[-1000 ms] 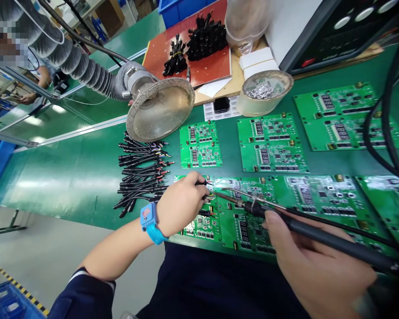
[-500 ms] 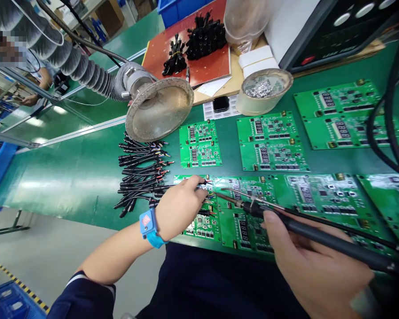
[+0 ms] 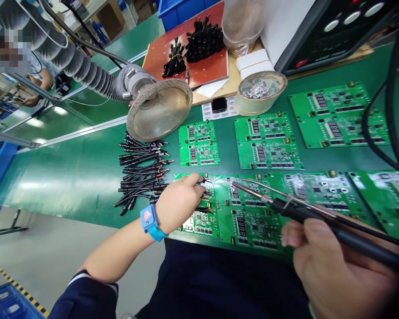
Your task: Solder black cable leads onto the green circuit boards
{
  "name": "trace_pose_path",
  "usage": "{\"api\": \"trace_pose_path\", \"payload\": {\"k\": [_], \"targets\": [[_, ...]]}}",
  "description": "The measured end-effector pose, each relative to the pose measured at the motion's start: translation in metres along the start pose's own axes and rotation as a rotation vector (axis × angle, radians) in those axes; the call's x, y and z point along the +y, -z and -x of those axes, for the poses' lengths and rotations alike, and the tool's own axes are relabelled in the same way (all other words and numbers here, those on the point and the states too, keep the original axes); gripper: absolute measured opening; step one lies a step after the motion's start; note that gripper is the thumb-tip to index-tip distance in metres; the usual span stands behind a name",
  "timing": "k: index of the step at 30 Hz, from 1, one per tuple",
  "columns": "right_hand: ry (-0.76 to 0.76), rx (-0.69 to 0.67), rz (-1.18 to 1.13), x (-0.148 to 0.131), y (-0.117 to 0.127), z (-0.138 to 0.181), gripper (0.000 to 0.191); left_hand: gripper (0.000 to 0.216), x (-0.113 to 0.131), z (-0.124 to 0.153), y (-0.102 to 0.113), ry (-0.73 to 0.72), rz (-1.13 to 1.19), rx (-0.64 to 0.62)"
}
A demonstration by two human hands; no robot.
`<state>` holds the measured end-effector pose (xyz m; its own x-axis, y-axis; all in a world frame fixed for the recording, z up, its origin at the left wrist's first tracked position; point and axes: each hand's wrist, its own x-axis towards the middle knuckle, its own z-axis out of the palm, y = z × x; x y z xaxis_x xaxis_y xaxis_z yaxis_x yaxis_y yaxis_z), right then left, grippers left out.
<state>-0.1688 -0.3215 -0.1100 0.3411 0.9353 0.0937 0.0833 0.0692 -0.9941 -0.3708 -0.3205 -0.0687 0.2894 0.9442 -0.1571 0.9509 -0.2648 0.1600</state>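
Left fingers pinched on a cable, right hand wrapped round the iron.
My left hand (image 3: 179,201) had its fingertips together on a black cable (image 3: 204,180), whose thin wire ends poked out past them above the green circuit board (image 3: 200,225) at the bench's near edge. My right hand (image 3: 339,266) was clamped round the dark handle of the soldering iron (image 3: 287,209), a thin bent tube (image 3: 263,184) running alongside it. The iron's tip pointed left, over the neighbouring board (image 3: 257,228) and apart from my left fingers; I couldn't tell whether it touched anything. More cables (image 3: 139,173) lay in a heap left of the boards, below the fume hood (image 3: 161,113).
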Motion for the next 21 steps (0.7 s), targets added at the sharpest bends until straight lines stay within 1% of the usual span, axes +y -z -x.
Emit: {"api": "trace_pose_path", "payload": {"k": [2, 5, 6, 8, 10, 11, 12, 14, 16, 17, 18, 21], "targets": [[-0.034, -0.024, -0.133, -0.004, -0.002, -0.002, 0.022, 0.019, -0.004, 0.001, -0.005, -0.005, 0.081, 0.046], [-0.049, -0.082, -0.212, -0.007, -0.002, -0.004, 0.022, 0.019, -0.011, 0.006, -0.009, -0.039, 0.194, 0.156], [-0.05, -0.102, -0.245, -0.007, -0.002, -0.005, 0.023, 0.021, -0.012, 0.01, -0.008, -0.041, 0.204, 0.22], [-0.036, -0.125, -0.325, -0.007, -0.002, -0.006, 0.025, 0.028, -0.009, 0.018, -0.003, -0.014, 0.18, 0.406], [-0.022, -0.165, -0.396, -0.007, -0.005, -0.006, 0.029, 0.035, 0.0, 0.026, 0.006, 0.044, 0.137, 0.586], [-0.018, -0.179, -0.412, -0.008, -0.008, -0.006, 0.031, 0.037, 0.008, 0.029, 0.011, 0.076, 0.138, 0.625], [-0.022, -0.193, -0.41, -0.009, -0.011, -0.005, 0.033, 0.039, 0.016, 0.03, 0.015, 0.098, 0.173, 0.613], [-0.051, -0.214, -0.376, -0.011, -0.018, -0.004, 0.035, 0.044, 0.033, 0.029, 0.02, 0.099, 0.331, 0.475], [-0.075, -0.215, -0.348, -0.014, -0.025, -0.001, 0.035, 0.043, 0.045, 0.024, 0.019, 0.075, 0.528, 0.348], [-0.081, -0.218, -0.343, -0.015, -0.028, 0.0, 0.035, 0.04, 0.049, 0.021, 0.016, 0.068, 0.603, 0.327], [-0.082, -0.212, -0.337, -0.015, -0.03, 0.001, 0.034, 0.037, 0.052, 0.018, 0.014, 0.072, 0.654, 0.333], [-0.101, -0.195, -0.301, -0.016, -0.033, 0.004, 0.035, 0.032, 0.054, 0.013, 0.007, 0.109, 0.721, 0.4]]}}
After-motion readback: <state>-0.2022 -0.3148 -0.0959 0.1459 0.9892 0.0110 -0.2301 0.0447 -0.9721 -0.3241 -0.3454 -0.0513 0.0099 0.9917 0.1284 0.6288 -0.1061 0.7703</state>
